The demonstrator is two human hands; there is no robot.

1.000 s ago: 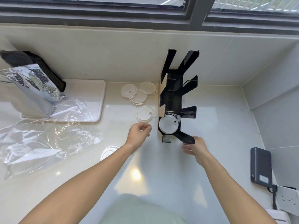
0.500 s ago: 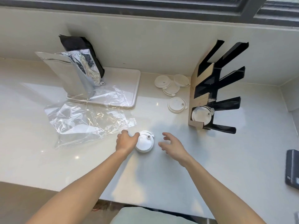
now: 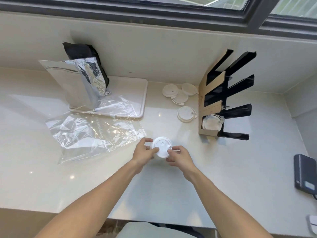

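White lid [image 3: 161,147] now being pinched from both sides: right hand [image 3: 179,156], spread a moment ago, joining left hand [image 3: 143,154], fingers [image 3: 173,152] curling onto the rim, probably heading for the rack [image 3: 228,100].

Showed white on the lid [image 3: 161,147], black with a tan side on the rack [image 3: 241,83], silver on the bag [image 3: 82,83], cream on the counter [image 3: 223,169].
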